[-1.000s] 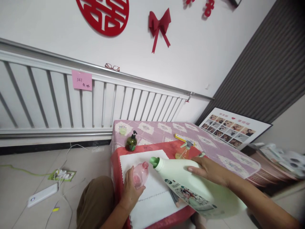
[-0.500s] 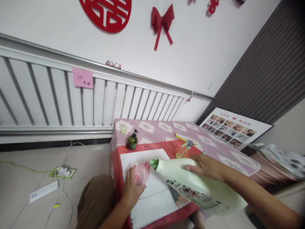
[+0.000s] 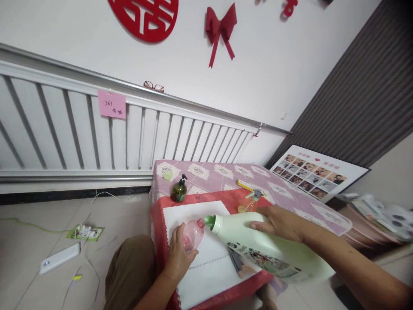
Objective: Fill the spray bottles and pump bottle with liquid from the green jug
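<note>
My left hand (image 3: 181, 254) is closed around a clear pink bottle (image 3: 194, 234), which is tilted with its open neck toward the right. Some pink shows inside its lower part. My right hand (image 3: 284, 224) grips a large pale green detergent jug (image 3: 238, 230) from above, fingers hidden behind it. The jug lies nearly on its side in the air. Its green spout (image 3: 209, 221) points left, right by the pink bottle's mouth; whether they touch I cannot tell. Below both is a white scallop-edged mat (image 3: 206, 280). No stream of liquid is visible.
A dark green pump bottle (image 3: 178, 190) and an orange spray bottle (image 3: 249, 203) stand behind the mat on a red cloth (image 3: 206, 198). A yellow-handled tool (image 3: 247, 186) and pale green lid (image 3: 167, 175) lie on the patterned tablecloth (image 3: 222, 172). A dark object (image 3: 236, 261) lies under the jug.
Both hands hold nearly the same pose. The pink bottle and the jug have shifted only very slightly, the spout staying at the bottle's mouth.
</note>
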`<state>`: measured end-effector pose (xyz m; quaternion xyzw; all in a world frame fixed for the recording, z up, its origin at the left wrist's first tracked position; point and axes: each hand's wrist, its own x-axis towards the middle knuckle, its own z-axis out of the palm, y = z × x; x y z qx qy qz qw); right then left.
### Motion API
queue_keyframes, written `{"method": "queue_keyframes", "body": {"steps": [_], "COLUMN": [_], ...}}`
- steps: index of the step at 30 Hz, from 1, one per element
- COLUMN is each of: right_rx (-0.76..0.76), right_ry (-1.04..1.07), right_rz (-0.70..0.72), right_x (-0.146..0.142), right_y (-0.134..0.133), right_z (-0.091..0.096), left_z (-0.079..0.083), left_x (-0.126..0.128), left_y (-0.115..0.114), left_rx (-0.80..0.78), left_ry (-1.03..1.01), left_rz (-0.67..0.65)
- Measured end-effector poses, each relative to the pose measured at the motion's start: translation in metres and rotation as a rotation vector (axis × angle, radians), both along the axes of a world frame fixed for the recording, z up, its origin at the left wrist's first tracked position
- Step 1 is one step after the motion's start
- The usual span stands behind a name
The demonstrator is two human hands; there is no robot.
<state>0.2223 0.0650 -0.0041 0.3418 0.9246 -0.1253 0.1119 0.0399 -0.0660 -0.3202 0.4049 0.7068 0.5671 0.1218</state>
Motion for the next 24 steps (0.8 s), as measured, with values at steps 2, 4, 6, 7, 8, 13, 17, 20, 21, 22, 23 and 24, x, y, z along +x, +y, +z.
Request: {"method": "queue_keyframes", "body": {"steps": [2, 4, 6, 7, 8, 13, 17, 20, 21, 22, 23, 24], "right_rx": [0.001, 0.027, 0.045, 0.046, 0.043, 0.044, 0.064, 0.086, 0.096, 0.103, 0.108, 0.11], "right_ry": [-0.002, -0.02, -0.034, -0.038, -0.04, -0.053, -0.066, -0.081, -0.087, -0.091, -0.095, -0.1], "right_rz": [0.014, 0.018, 0.025, 0.026, 0.027, 0.026, 0.03, 0.026, 0.026, 0.027, 0.026, 0.023], "right_x": [-0.0008, -0.0016, -0.0026, -0.0032, -0.0038, -0.0054, -0.0052, -0.0057, -0.0061, -0.0065, -0.0069, -0.0073], "right_y": [-0.0016, -0.0026, -0.0033, -0.0037, -0.0041, -0.0059, -0.0065, -0.0075, -0.008, -0.0087, -0.0095, -0.0104], "right_z": [0.0011, 0.0018, 0.0027, 0.0034, 0.0041, 0.0071, 0.0076, 0.0083, 0.0087, 0.0092, 0.0098, 0.0104], "left_z": [0.0013, 0.0021, 0.0022, 0.002, 0.0016, -0.0007, -0.0017, -0.0015, -0.0013, -0.0011, -0.0007, -0.0004], "left_x": [-0.0003, -0.0005, -0.0003, -0.0001, 0.0001, 0.0003, -0.0006, -0.0009, -0.0009, -0.0008, -0.0006, -0.0005], "left_y": [-0.0002, -0.0006, -0.001, -0.0012, -0.0013, -0.0013, -0.0011, -0.0011, -0.001, -0.001, -0.001, -0.001], "left_rx": [-0.006, -0.01, -0.005, -0.001, 0.004, 0.006, 0.016, 0.018, 0.018, 0.017, 0.015, 0.011], "left_ry": [-0.003, -0.002, 0.001, 0.0, -0.001, -0.012, -0.004, -0.006, -0.007, -0.006, -0.007, -0.008], "left_rz": [-0.003, -0.006, -0.006, -0.006, -0.006, -0.017, -0.021, -0.017, -0.018, -0.019, -0.02, -0.02]}}
